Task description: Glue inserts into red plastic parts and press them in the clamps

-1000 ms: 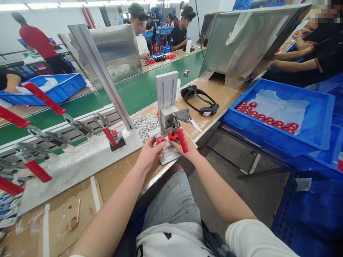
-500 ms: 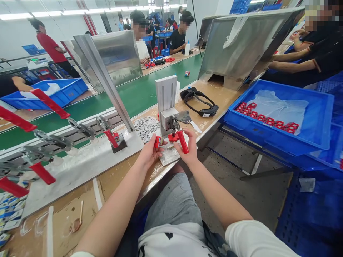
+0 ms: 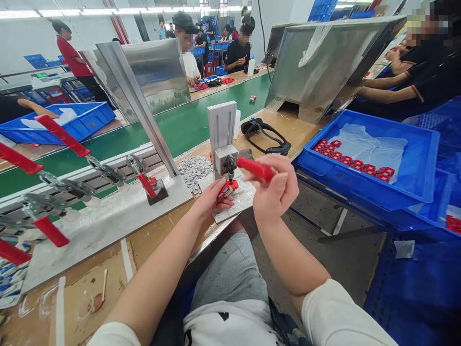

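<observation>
My right hand (image 3: 276, 190) is wrapped around the red handle (image 3: 255, 168) of a toggle clamp (image 3: 231, 164), which points out sideways toward me. The clamp is mounted on an upright metal stand (image 3: 222, 125) with a flat base plate (image 3: 236, 205). In my left hand (image 3: 212, 198) is a small red plastic part (image 3: 225, 191) with a yellow and blue face, gripped between thumb and fingers right beside the clamp's tip. Another red piece (image 3: 235, 184) sits under the tip; where it meets the held part, I cannot tell them fully apart.
Left, a row of red-handled clamps (image 3: 147, 183) stands on a long metal plate (image 3: 111, 230). Small flat pieces (image 3: 194, 172) are piled behind the stand. A black headset (image 3: 264, 136) lies beyond. At right, a blue tray (image 3: 418, 178) holds red parts (image 3: 355, 164). Co-workers sit across the green conveyor (image 3: 187, 124).
The clamp handle has swung up from hanging down to nearly level, with my right hand on it. My left hand has moved right with the red part, closer to the clamp tip.
</observation>
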`<act>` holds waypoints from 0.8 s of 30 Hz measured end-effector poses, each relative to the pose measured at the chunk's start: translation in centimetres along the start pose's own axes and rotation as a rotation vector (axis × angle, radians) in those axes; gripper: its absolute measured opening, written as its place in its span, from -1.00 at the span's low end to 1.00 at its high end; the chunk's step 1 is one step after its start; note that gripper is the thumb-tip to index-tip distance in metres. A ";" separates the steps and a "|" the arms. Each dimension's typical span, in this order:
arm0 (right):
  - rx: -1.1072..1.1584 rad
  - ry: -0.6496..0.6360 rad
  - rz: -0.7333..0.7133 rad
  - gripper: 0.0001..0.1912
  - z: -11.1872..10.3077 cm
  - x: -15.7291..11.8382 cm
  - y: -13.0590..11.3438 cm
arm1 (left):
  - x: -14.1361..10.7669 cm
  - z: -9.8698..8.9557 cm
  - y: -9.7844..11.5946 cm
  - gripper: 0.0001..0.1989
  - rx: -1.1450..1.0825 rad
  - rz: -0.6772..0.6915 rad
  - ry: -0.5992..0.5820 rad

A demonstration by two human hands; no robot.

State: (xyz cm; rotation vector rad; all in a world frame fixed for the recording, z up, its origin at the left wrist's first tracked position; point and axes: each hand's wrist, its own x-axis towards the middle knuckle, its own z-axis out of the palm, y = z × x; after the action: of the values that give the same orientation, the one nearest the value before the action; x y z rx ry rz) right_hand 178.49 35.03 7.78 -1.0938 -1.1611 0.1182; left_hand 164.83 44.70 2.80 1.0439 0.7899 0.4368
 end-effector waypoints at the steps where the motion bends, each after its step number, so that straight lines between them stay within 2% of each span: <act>1: 0.067 -0.011 -0.025 -0.37 0.3 1.4 -0.5 | 0.3 0.1 -0.1 -0.29 0.010 0.011 0.003; 3: 0.158 -0.039 -0.060 -0.36 0.8 4.1 -0.8 | 0.8 0.2 -0.5 -0.35 0.022 0.040 0.012; 4: 0.156 -0.111 -0.066 -0.35 1.1 5.0 -0.7 | 0.8 0.2 -0.6 -0.36 0.026 0.052 0.016; 6: 0.110 -0.173 -0.074 -0.34 1.2 5.7 0.4 | 0.7 0.3 -0.8 -0.35 0.034 0.066 0.030; 7: 0.083 -0.136 -0.072 -0.36 1.2 5.2 1.3 | 0.6 0.3 -0.8 -0.34 0.040 0.069 0.036; 9: 0.018 0.037 -0.019 -0.45 0.9 3.1 3.6 | 0.4 0.4 -0.8 -0.32 0.053 0.066 0.046; 11: -0.032 0.148 0.120 -0.53 0.7 0.4 6.4 | 0.1 0.4 -0.7 -0.31 0.059 0.060 0.049; 12: -0.035 0.107 0.200 -0.54 0.6 -0.9 7.7 | 0.1 0.5 -0.6 -0.31 0.059 0.060 0.048; 14: -0.037 -0.086 0.282 -0.54 0.7 -2.6 9.9 | 0.1 0.5 -0.6 -0.33 0.061 0.068 0.037; 16: -0.064 -0.277 0.239 -0.55 0.9 -3.3 11.1 | 0.1 0.6 -0.7 -0.36 0.074 0.084 0.023; 17: -0.085 -0.327 0.201 -0.55 1.0 -3.4 11.4 | 0.0 0.6 -0.7 -0.37 0.083 0.094 0.018; 19: -0.110 -0.356 0.159 -0.55 1.1 -3.3 11.5 | -0.2 0.7 -0.7 -0.38 0.091 0.112 0.039; 22: -0.089 -0.316 0.194 -0.52 1.1 -3.1 11.5 | -1.1 0.5 -0.2 -0.47 0.034 0.097 0.088; 24: -0.045 -0.269 0.250 -0.49 1.2 -3.1 11.9 | -2.0 0.2 0.3 -0.53 -0.055 0.050 0.043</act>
State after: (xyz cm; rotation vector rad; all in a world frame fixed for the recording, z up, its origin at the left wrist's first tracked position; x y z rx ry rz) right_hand 181.37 40.06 -3.08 -1.2886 -1.2653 0.4467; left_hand 163.68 43.46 3.87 1.0073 0.7872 0.5223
